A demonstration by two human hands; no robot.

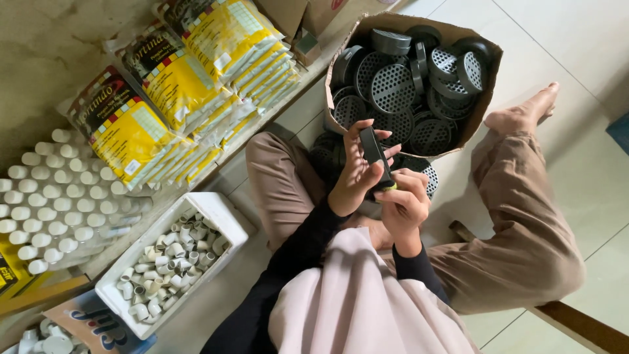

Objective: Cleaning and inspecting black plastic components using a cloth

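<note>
I sit cross-legged on the floor. My left hand (354, 172) holds a round black perforated disc (373, 149) edge-on, fingers spread along its rim. My right hand (403, 200) grips the disc's lower edge, where a small yellow-green piece (391, 187) shows at my fingertips. Right behind my hands stands an open cardboard box (481, 105) full of several more black perforated discs (392, 86).
A white foam tray (223, 213) of small white tube pieces lies at my left. Further left are rows of white caps (49, 196) in plastic and stacked yellow packets (177, 92). My bare foot (524, 113) rests beside the box. A wooden strip (576, 324) lies lower right.
</note>
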